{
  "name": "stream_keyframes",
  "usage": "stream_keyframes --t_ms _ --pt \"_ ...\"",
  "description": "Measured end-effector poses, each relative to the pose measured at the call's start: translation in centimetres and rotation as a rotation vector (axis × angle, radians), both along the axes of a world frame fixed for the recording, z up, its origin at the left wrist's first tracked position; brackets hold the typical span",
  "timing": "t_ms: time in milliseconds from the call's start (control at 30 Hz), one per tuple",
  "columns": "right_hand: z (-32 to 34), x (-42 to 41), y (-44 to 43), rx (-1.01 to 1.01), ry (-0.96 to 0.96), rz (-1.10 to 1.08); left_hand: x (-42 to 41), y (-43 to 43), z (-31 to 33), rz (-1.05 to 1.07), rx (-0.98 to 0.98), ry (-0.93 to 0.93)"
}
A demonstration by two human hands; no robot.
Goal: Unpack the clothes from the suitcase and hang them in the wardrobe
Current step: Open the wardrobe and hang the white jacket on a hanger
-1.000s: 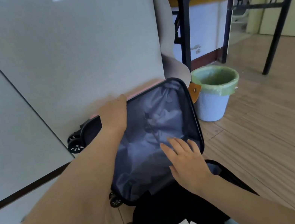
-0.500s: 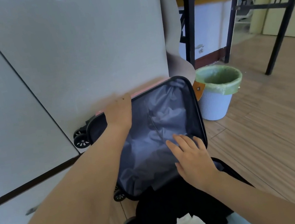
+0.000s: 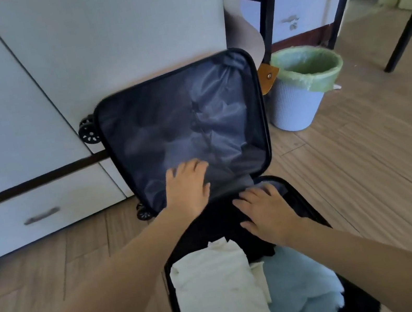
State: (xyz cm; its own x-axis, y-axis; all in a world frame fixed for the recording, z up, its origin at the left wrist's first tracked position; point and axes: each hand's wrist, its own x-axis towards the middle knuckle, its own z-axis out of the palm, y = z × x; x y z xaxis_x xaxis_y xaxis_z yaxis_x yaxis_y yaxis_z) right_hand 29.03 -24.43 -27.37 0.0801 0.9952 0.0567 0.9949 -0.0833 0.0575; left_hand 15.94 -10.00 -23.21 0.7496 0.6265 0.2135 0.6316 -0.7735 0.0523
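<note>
Home bedroom, it looked: white wardrobe doors (image 3: 109, 35), wood-plank floor (image 3: 385, 193), a lined waste bin (image 3: 295, 109), black table legs (image 3: 266, 7) behind

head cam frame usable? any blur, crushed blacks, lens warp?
Head view: motion blur smears the left hand, the right hand and the drawer handle. Also in the head view, the black garment is crushed to near-featureless dark, and wide-angle warp slants the table leg near the edge.

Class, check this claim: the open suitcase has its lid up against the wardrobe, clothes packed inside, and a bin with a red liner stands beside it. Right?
No. The head view shows the bin has a green liner, not red; the rest holds.
</note>
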Motion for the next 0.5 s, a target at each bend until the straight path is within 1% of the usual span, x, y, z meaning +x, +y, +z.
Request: stream_keyframes --t_ms 67,100,167,233,333,367,433,500 --pt "-1.0 -0.3 -0.7 -0.146 0.051 0.062 -0.9 -1.8 -2.6 -0.011 -0.09 0.127" --pt "-1.7 -0.4 -1.1 -0.182 0.072 0.089 -1.4 -2.8 -3.9 -0.003 -0.125 0.179" --pt "-2.5 -0.7 -1.3 -0.199 0.115 0.105 -2.1 -4.0 -5.4 0.025 -0.204 0.211" --pt "-3.1 -0.8 -1.3 -0.096 0.147 0.177 -2.9 -5.1 -6.4 0.086 -0.282 0.151" --pt "-3.8 -1.2 -1.5 0.163 0.214 0.326 -4.0 -6.1 -6.8 0.102 -0.268 -0.004" --pt "-3.7 -1.5 -1.6 0.189 0.244 0.35 -4.4 -6.3 -6.7 0.08 -0.264 -0.037" --pt "-3.3 -2.0 -2.0 0.163 0.352 0.354 -5.0 -6.7 -6.2 -0.003 -0.32 -0.04" --pt "-3.0 -2.1 -2.4 0.07 0.457 0.304 -5.5 -7.0 -5.6 -0.077 -0.406 0.052"
